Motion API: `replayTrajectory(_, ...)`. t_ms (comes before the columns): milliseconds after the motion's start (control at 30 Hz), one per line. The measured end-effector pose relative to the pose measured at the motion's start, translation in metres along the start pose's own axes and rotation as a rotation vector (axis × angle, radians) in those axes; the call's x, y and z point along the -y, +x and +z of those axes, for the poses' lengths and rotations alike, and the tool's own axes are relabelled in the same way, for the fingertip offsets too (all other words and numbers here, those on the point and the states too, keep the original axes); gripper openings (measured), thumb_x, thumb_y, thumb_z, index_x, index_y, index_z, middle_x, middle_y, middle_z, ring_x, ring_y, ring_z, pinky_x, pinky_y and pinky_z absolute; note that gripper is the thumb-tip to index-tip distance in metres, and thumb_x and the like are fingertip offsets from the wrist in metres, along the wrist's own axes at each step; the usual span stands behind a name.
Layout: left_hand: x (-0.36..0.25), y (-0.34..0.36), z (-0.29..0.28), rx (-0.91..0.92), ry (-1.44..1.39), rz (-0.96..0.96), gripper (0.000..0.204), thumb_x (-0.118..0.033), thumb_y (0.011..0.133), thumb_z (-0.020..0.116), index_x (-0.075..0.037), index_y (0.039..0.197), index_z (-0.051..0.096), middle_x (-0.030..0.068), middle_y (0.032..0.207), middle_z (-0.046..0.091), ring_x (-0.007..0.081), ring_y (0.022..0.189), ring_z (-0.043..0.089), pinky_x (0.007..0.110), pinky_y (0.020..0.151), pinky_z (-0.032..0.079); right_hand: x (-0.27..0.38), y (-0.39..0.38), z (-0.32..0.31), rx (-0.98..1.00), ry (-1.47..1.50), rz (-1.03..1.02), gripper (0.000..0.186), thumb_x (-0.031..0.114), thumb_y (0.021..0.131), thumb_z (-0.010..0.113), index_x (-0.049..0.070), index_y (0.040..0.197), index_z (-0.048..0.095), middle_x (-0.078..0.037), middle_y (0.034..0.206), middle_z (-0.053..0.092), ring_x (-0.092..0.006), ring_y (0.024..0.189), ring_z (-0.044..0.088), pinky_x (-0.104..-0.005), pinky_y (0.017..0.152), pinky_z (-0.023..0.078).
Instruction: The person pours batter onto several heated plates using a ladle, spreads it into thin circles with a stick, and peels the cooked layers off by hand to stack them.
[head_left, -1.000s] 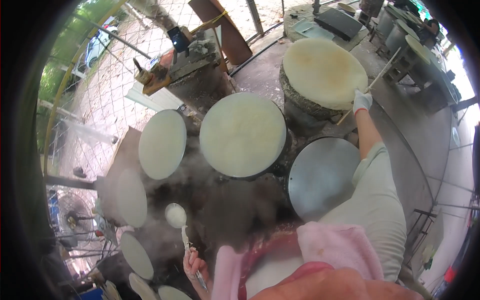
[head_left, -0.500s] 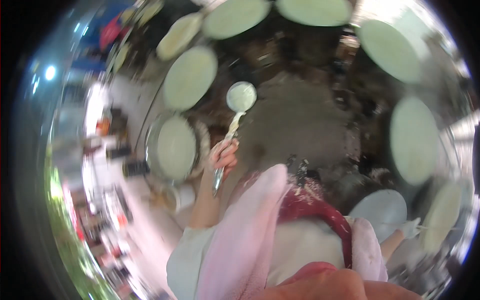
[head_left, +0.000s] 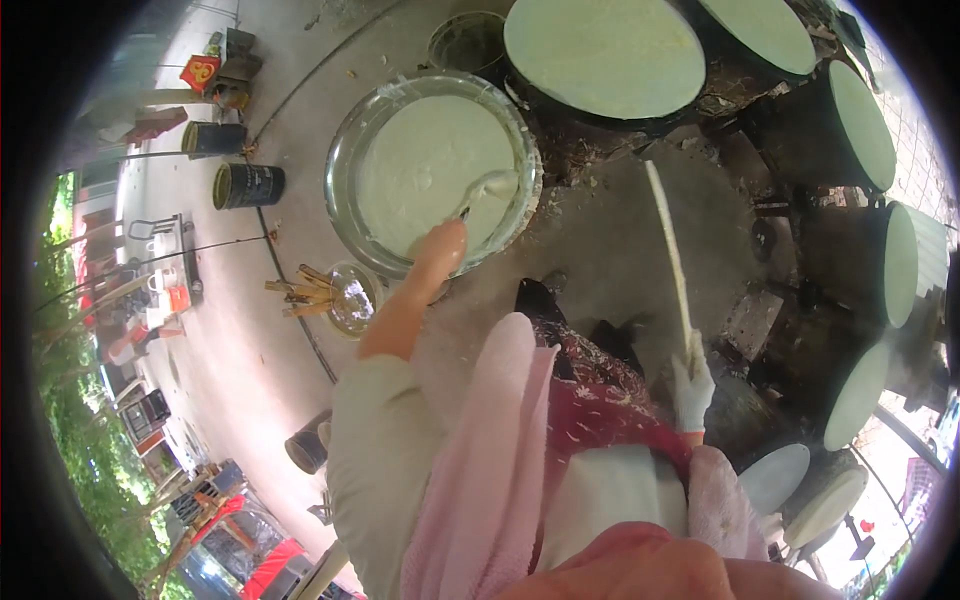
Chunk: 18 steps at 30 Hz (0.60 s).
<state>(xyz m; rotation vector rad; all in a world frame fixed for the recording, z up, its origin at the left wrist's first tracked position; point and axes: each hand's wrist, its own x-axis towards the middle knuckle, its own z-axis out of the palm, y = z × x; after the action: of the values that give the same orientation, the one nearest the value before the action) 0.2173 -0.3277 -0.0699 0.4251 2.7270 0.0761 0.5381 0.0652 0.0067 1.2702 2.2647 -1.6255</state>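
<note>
My left hand [head_left: 447, 243] is closed round the handle of a ladle [head_left: 490, 187]. The ladle's bowl lies in pale, thick liquid [head_left: 425, 165] that fills a wide metal basin [head_left: 340, 150] ahead on the left. My wrist crosses the basin's near rim. In a white glove, my right hand [head_left: 692, 390] grips a long thin stick [head_left: 670, 240], which points away from me and is coated pale along its length. The stick's far end is over the grey floor and touches nothing that I can make out.
Several large round pale tops on dark drum-like stands curve from ahead to my right, the closest to the basin [head_left: 605, 55] at the far side. A container of water [head_left: 355, 300] with wooden handles sticks out near my left forearm. Dark buckets [head_left: 248, 186] stand farther left.
My left hand has brought the ladle from in front of me down into the basin. My right hand has come forward with the stick. The whole view has turned left.
</note>
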Motion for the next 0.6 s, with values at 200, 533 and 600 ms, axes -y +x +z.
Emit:
replayTrajectory(200, 0.034, 0.099, 0.025, -0.029, -0.104, 0.109, 0.017, -0.009, 0.086, 0.045, 0.002, 0.089, 0.057, 0.0253, 0.085, 0.062, 0.0422, 0.083, 0.061, 0.049, 0.071, 0.050, 0.039, -0.013, 0.053, 0.033, 0.105, 0.079, 0.053, 0.004, 0.084, 0.063, -0.003, 0.133, 0.044, -0.009, 0.131, 0.052, -0.0106, 0.113, 0.052, -0.0250, 0.096, 0.040)
replayTrajectory(533, 0.084, 0.017, 0.141, 0.557, -1.214, -0.330, 0.029, -0.030, 0.090, 0.052, -0.002, 0.086, 0.058, 0.0043, 0.060, 0.049, 0.0151, 0.044, 0.043, 0.030, 0.043, 0.036, 0.039, -0.041, 0.113, 0.380, -0.038, 0.042, 0.056, 0.020, 0.087, 0.062, 0.001, 0.136, 0.042, -0.006, 0.129, 0.054, -0.0067, 0.108, 0.051, -0.0211, 0.094, 0.038)
replayTrajectory(600, 0.053, -0.021, 0.143, 0.622, -1.669, -0.244, 0.037, -0.037, 0.090, 0.054, -0.001, 0.088, 0.057, -0.0003, 0.057, 0.042, 0.0101, 0.038, 0.033, 0.027, 0.040, 0.029, 0.021, -0.050, 0.128, 0.441, -0.107, 0.114, 0.053, 0.022, 0.088, 0.061, 0.004, 0.136, 0.044, -0.002, 0.116, 0.058, -0.0046, 0.096, 0.050, -0.0188, 0.085, 0.040)
